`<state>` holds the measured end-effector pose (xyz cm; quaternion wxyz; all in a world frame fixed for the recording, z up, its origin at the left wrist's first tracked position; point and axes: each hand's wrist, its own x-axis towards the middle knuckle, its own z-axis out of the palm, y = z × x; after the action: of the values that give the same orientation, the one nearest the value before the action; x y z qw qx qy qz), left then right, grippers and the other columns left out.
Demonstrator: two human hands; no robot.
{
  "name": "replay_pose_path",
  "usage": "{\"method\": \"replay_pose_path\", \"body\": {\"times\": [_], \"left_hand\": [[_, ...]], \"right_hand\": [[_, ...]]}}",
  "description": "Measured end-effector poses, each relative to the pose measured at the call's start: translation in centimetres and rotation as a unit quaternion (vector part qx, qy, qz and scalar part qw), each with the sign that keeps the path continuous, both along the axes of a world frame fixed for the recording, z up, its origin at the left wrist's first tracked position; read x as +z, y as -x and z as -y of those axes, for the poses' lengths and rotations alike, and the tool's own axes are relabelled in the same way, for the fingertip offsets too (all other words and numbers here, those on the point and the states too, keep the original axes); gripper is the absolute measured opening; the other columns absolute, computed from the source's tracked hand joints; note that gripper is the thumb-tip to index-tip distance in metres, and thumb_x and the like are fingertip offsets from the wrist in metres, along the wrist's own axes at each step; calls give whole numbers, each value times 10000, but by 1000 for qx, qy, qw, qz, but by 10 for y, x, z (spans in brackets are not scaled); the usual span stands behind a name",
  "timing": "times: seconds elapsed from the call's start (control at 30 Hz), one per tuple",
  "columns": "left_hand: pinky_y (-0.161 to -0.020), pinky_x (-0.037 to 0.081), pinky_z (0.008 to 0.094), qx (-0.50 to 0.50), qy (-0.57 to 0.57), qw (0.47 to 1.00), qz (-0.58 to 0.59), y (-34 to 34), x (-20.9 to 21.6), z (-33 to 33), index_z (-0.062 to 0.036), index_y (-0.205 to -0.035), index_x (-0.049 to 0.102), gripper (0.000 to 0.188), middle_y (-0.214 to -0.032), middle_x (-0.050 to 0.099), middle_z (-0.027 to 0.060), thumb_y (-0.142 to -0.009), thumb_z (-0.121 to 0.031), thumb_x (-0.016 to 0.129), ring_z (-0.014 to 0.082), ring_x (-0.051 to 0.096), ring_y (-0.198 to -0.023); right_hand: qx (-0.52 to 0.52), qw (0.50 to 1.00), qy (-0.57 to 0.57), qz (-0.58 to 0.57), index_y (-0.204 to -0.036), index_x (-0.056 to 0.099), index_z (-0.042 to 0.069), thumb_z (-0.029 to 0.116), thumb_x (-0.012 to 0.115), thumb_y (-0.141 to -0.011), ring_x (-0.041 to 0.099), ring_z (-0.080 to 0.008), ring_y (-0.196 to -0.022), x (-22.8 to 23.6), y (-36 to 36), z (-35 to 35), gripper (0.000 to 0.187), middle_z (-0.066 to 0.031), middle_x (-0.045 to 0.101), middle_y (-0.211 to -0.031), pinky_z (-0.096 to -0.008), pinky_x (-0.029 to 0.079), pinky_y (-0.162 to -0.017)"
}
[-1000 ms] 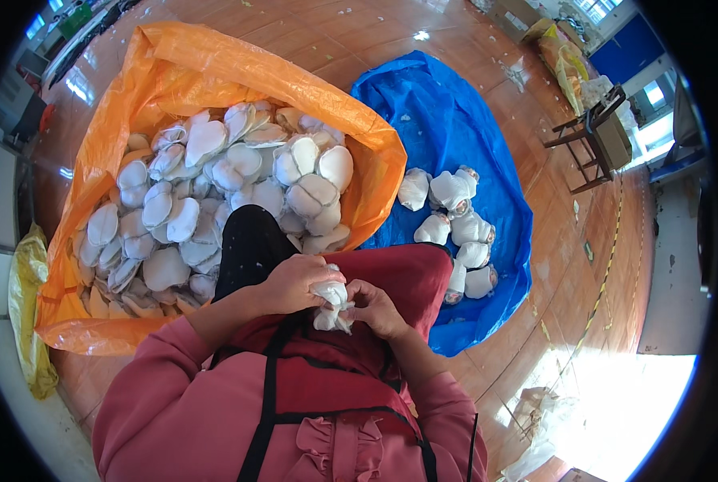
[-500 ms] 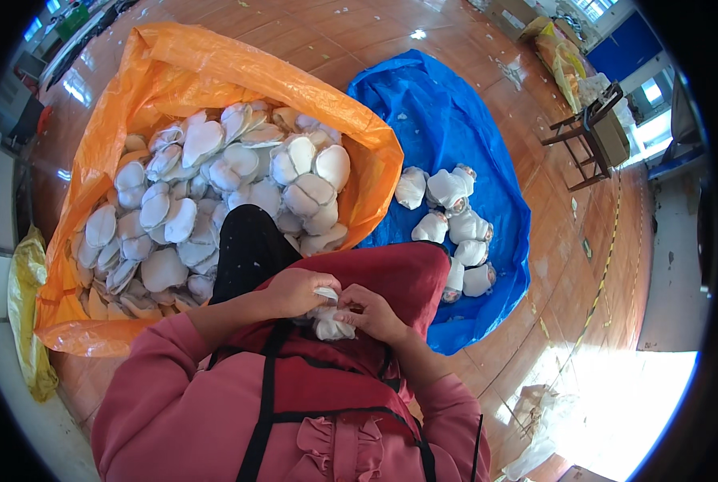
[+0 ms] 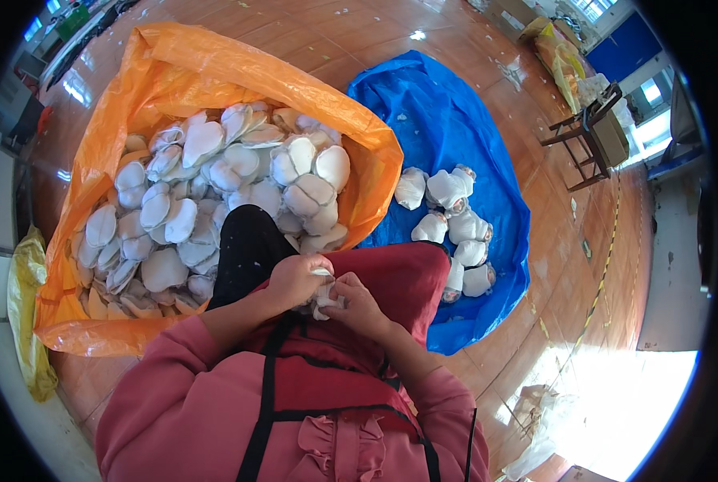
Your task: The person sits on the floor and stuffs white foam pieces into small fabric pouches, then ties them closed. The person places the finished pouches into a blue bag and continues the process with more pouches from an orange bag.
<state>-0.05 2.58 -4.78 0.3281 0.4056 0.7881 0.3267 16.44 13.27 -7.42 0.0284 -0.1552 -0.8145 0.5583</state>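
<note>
Over my lap, my left hand [image 3: 293, 281] and my right hand [image 3: 355, 305] are close together, both closed on one small white cloth piece [image 3: 323, 302]. My fingers cover much of it, so its full shape is hidden. To the left, a large orange sack [image 3: 206, 60] lies open around a heap of flat, rounded white padded fabric pieces [image 3: 164, 269]. A blue sack [image 3: 407, 96] is spread on the right, with several plump white bundles [image 3: 447, 189] on it. Some of these bundles show a pinkish or brown end.
Brown tiled floor [image 3: 552, 241] surrounds the sacks, with scraps strewn about. A wooden chair [image 3: 588, 136] stands at the far right. Crumpled yellow bags lie at the left edge [image 3: 28, 313] and far right [image 3: 560, 60]. Clear plastic [image 3: 535, 434] lies near the bright patch.
Both hands have risen slightly away from my body, carrying the white cloth piece with them. My right hand has turned a little around it. The sacks and their contents look the same.
</note>
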Motion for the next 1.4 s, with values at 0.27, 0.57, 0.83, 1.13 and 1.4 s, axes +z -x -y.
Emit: {"method": "replay_pose_path", "body": {"times": [0.27,0.57,0.83,1.13,1.4], "left_hand": [[-734,518,307,168,-27,914,369,17,-31,-3,-22,-915,701,107,-848,688,69,-817,-46,738,165,650,-783],[-785,554,375,244,9,819,520,29,-41,-6,-41,-914,658,105,-881,688,89,-835,-26,725,225,676,-822],[-798,567,413,253,71,729,633,35,-37,-2,-48,-1011,629,166,-940,687,89,-886,-114,716,236,684,-867],[-819,526,310,130,52,921,363,5,0,1,-32,-1116,609,315,-1022,659,66,-912,-248,712,160,647,-916],[-767,523,311,92,58,840,531,-13,-5,12,-4,-1159,618,431,-1003,685,85,-861,-278,767,166,666,-870]], "right_hand": [[5,988,-140,-72,-841,578,72,106,770,-725,537,-299,-998,7,-1,2,227,-72,558,-1013,-391,458,-890],[-35,985,-125,-115,-841,552,67,127,818,-704,576,-305,-990,2,-6,7,304,-91,582,-1042,-379,482,-870],[-113,972,-115,-171,-964,494,42,26,752,-722,614,-312,-933,6,-5,8,354,-144,593,-1053,-384,512,-823],[-245,963,-70,-91,-1000,543,29,19,650,-802,626,-228,-835,-12,-13,16,226,-118,631,-929,-337,508,-766],[-307,946,-54,-89,-919,558,31,9,611,-802,571,-190,-699,-31,-8,21,130,-96,592,-794,-315,480,-664]]}}
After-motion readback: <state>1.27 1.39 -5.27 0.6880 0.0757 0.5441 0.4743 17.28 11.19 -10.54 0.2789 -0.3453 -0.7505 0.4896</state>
